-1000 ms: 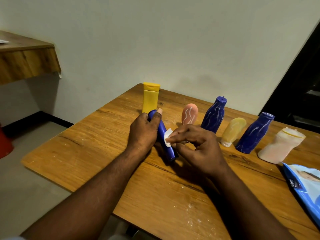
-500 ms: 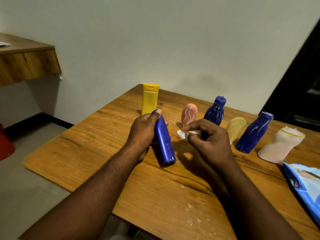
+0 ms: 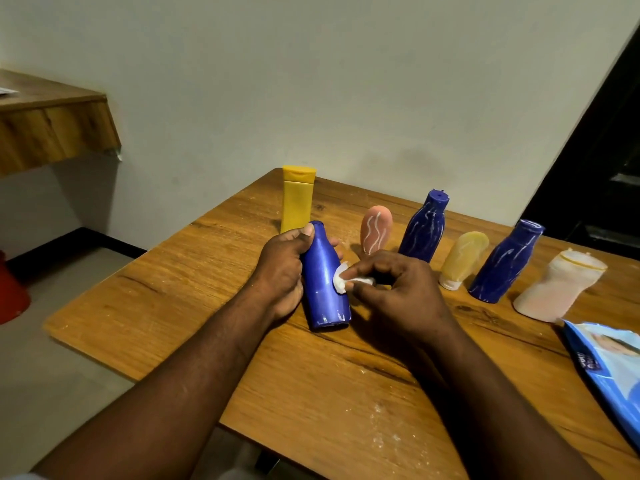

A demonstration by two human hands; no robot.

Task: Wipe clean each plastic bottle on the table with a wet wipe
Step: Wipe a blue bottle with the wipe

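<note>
head view shows the left hand (image 3: 280,271) wrapped round the neck and shoulder of a plain blue bottle (image 3: 323,289), whose base appears to rest on the wooden table (image 3: 166,289) near its middle. the right hand (image 3: 398,292) pinches a wadded wet wipe (image 3: 341,282) against the bottle's side. the bottle looks light and stiff, probably slick once damp, so the narrow neck seems the surest hold. a yellow bottle (image 3: 298,199) stands nearer the far edge.

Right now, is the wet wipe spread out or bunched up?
Bunched up: the wet wipe is a small white wad pinched by the right hand against the blue bottle the left hand grips.
</note>
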